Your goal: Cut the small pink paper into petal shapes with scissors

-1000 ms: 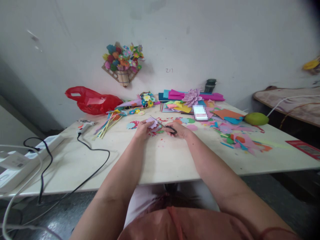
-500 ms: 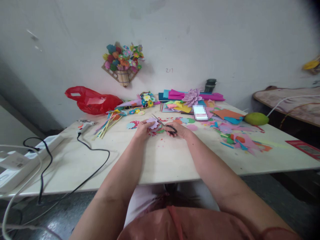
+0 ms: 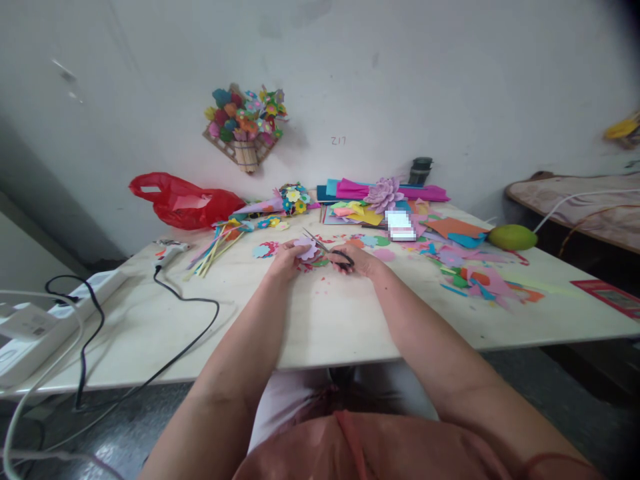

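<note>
Over the middle of the table, my left hand pinches a lilac paper flower with a scalloped edge. My right hand grips black-handled scissors, whose blades point up and left to the flower's right edge. Whether the blades touch the paper is too small to tell. Small red and pink paper scraps lie around and below both hands. Just left of my left hand rests a light blue scalloped paper piece, and a pink paper disc lies right of my right hand.
A glue gun with a black cord and a white power strip are at left, near a red plastic bag. Paper scraps and a green-yellow fruit lie at right. Colored sheets are stacked behind.
Hardly anything differs. Both hands, the lilac flower and the scissors stay in nearly the same place, with only a very slight shift of the blades.
</note>
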Available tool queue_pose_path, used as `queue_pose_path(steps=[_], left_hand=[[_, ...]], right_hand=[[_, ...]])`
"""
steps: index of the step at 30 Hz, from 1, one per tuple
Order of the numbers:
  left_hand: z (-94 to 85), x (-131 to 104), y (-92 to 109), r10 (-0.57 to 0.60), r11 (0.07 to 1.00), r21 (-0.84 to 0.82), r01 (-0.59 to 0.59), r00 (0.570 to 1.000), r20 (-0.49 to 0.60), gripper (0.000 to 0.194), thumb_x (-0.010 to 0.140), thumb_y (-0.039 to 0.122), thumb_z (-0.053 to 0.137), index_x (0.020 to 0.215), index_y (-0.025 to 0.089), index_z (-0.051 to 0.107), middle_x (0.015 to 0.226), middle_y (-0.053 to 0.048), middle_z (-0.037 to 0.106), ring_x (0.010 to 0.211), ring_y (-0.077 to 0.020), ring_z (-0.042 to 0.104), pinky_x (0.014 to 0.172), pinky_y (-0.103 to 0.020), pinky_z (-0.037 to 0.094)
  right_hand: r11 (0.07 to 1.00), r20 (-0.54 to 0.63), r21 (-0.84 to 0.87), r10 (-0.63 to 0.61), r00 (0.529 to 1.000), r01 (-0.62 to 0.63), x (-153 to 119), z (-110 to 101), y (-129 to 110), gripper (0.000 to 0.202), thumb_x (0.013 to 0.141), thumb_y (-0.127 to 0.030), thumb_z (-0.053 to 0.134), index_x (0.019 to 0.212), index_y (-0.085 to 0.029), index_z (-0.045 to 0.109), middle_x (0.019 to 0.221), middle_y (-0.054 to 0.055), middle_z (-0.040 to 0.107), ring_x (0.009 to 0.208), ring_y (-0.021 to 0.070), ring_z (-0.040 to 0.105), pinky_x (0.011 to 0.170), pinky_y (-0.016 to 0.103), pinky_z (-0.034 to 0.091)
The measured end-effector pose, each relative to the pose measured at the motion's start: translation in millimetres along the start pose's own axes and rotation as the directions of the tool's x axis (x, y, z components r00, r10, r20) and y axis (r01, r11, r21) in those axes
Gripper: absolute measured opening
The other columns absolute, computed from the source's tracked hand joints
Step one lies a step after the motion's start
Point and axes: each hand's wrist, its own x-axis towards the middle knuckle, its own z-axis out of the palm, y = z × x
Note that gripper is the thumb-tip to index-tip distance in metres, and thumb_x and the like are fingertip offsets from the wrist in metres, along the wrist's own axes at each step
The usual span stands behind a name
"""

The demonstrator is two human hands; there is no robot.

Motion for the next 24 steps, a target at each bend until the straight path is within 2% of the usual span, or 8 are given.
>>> queue_pose_path(steps=[9, 24], left_hand=[[3.7, -2.9, 3.1, -0.016, 1.000, 0.016, 0.016, 1.000, -0.025, 0.021, 0.057, 0.010, 0.077, 0.075, 0.009, 0.067, 0.068, -0.007, 0.069, 0.060, -0.0150, 0.066, 0.061, -0.026, 0.055], [1.3, -0.3, 0.8, 0.002, 1.000, 0.027, -0.002, 1.000, 0.009, 0.017, 0.058, 0.011, 0.077, 0.072, 0.009, 0.067, 0.067, -0.007, 0.069, 0.058, -0.0136, 0.065, 0.060, -0.024, 0.054]], right_hand=[[1.000, 0.007, 0.011, -0.015, 1.000, 0.015, -0.3, 1.2, -1.1, 0.035, 0.074, -0.047, 0.071, 0.070, -0.015, 0.055, 0.052, -0.002, 0.058, 0.037, 0.0057, 0.047, 0.030, 0.017, 0.026], [1.000, -0.006, 0.005, 0.002, 1.000, -0.002, 0.7, 1.1, -1.2, 0.033, 0.074, -0.043, 0.072, 0.068, -0.016, 0.054, 0.052, -0.002, 0.058, 0.036, 0.0052, 0.047, 0.030, 0.016, 0.026]])
